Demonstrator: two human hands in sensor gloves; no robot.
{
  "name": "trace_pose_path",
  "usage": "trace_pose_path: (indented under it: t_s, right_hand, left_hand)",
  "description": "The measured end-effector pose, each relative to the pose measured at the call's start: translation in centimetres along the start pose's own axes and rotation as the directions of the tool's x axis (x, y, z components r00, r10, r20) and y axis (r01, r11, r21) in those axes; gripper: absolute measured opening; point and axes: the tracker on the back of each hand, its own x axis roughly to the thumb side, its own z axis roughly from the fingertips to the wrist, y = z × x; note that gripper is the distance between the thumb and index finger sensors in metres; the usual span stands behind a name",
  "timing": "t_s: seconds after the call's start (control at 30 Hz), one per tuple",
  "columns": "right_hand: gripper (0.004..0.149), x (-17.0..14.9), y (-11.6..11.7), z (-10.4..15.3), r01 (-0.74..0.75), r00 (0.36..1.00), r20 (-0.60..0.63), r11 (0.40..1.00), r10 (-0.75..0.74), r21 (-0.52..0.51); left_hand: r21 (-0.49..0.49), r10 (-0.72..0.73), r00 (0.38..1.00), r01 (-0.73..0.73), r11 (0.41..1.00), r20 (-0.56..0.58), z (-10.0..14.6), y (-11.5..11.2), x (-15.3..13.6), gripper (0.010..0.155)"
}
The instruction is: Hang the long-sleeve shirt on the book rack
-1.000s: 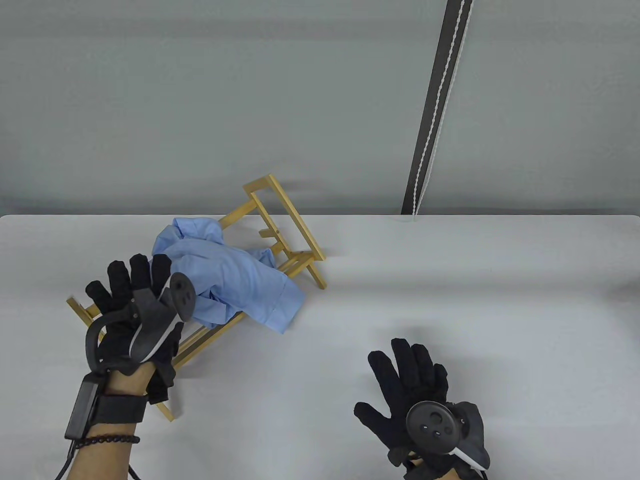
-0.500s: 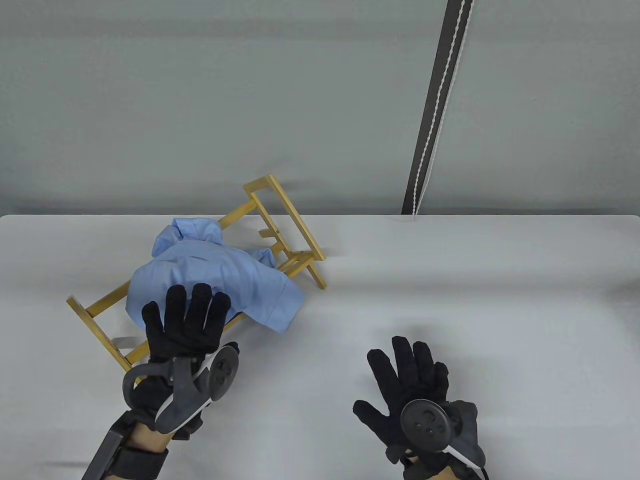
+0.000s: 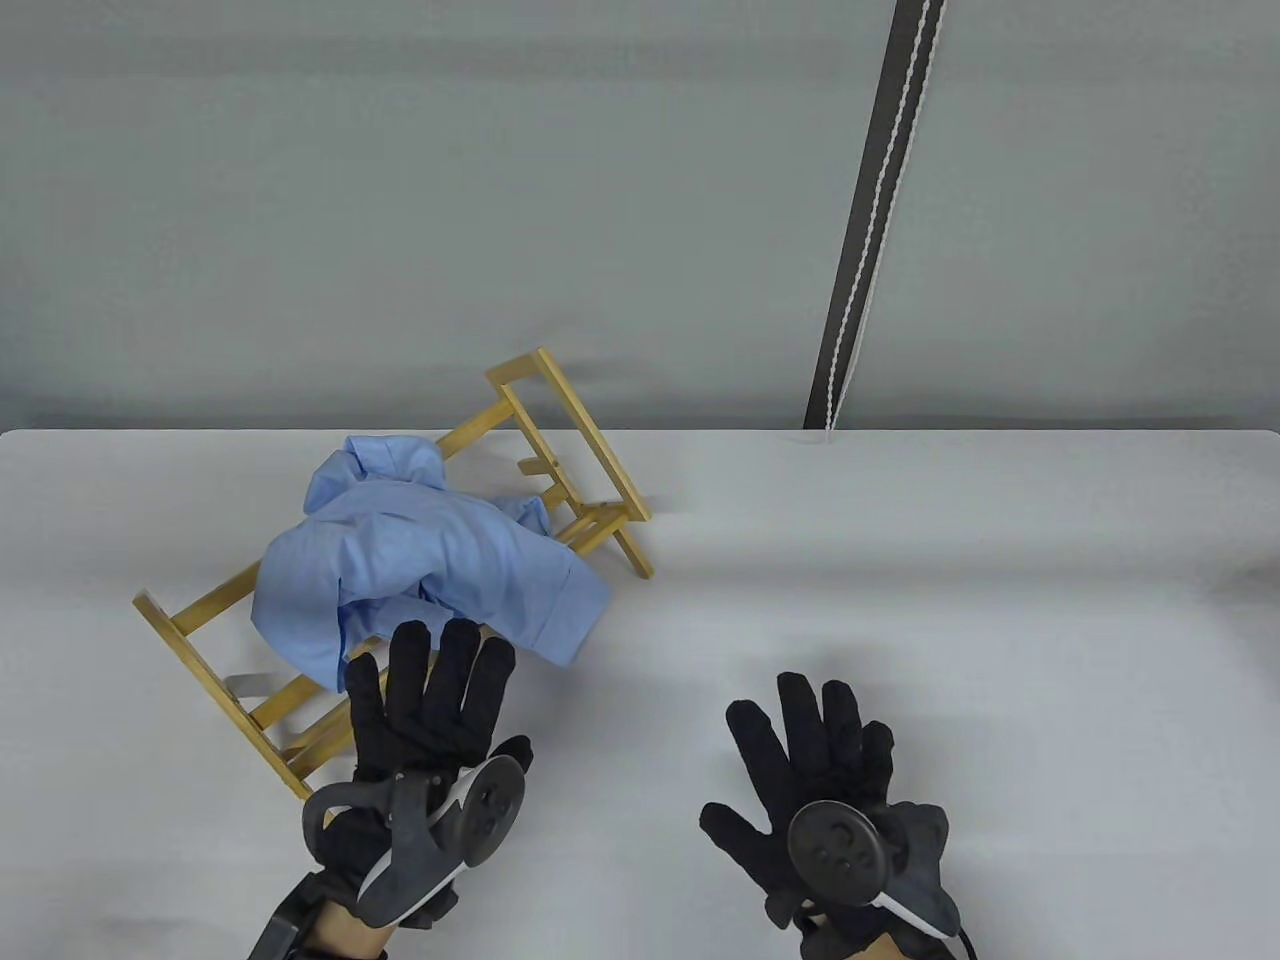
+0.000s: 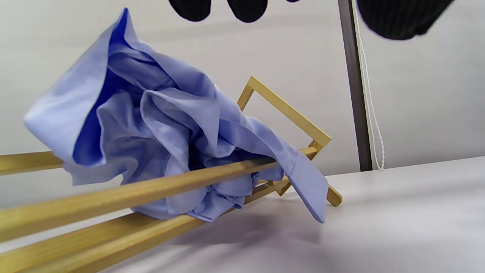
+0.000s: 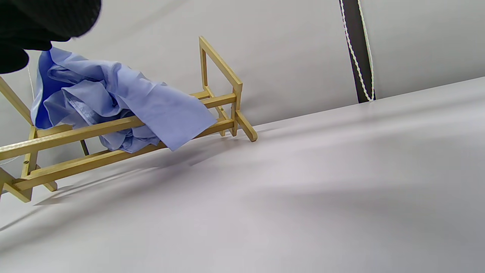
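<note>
- While the shirt [image 3: 430,560] lies bunched over the rails of the book rack [image 3: 590,450], I treat it as light, limp woven cloth: it will sag, fold and slide, and offers no stiffness to push against.
- Location: the shirt is draped across the middle of the rack, toward the left side of the table [image 3: 1000,600]. In the left wrist view one flat panel [image 4: 303,178] hangs over the front rail and down toward the table; whether its corner touches the surface I cannot tell.
- My left hand [image 3: 430,720] hovers just in front of the shirt, fingers spread and extended, gripping nothing. The fingertips [image 3: 408,640] lie close to the lower hem; I cannot confirm contact.
- My right hand [image 3: 815,770] is flat over the table, fingers spread, holding nothing, well apart from rack and shirt.
- Grip points, in my judgement: pinch a doubled edge, such as the hanging panel or the collar bundle [image 3: 385,460] at the far side. A single layer is likely to slip.
- Handling risk: the rack looks light and stands at an angle to the table edge. A sideways pull on the cloth could drag or tip it, so I would steady a rail with the free hand.
- Smooth rails give little friction; uneven drape may slide off.
</note>
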Motion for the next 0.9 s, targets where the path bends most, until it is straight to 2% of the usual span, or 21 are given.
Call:
trace_pose_path:
  t_s: [0.37,0.9]
  right_hand:
    - [0.086,0.3,0.3,-0.1,-0.031,1.0,0.003,0.999,0.031,0.008]
    - [0.086,0.3,0.4,0.1,-0.021,1.0,0.01,1.0,0.021,-0.006]
  left_hand:
    - [-0.023,0.039,0.999,-0.039,0.999,0.014,0.9,-2.1,0.7,0.091]
    - [-0.032,0.063,0.995,-0.06,0.998,0.082,1.8,-3.1,1.7,0.091]
